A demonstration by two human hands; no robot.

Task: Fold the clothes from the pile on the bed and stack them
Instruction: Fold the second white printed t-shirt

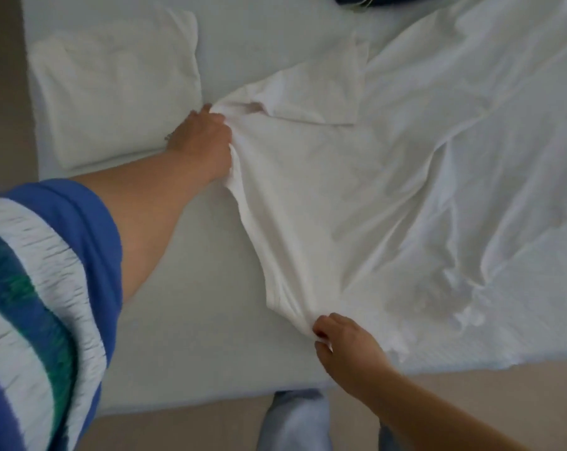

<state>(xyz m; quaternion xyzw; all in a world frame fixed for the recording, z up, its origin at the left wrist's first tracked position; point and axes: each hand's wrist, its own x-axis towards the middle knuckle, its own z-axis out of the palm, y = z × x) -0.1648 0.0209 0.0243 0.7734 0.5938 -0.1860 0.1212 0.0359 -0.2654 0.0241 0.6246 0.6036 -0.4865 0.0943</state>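
The left hand [201, 135] bunches the white shirt's [311, 190] shoulder at frame centre; the right hand [339, 340] pinches its hem, lower centre. White on a rumpled white sheet [471, 157], a dragged fold could snag and skew.

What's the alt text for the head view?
Both hands hold a white T-shirt spread on the bed: left hand at its shoulder, right hand pinching its hem. A folded white stack lies left of it.

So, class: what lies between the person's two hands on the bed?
In the head view, the white T-shirt's side edge stretches between them: left hand grips its collar end, right hand pinches its hem.
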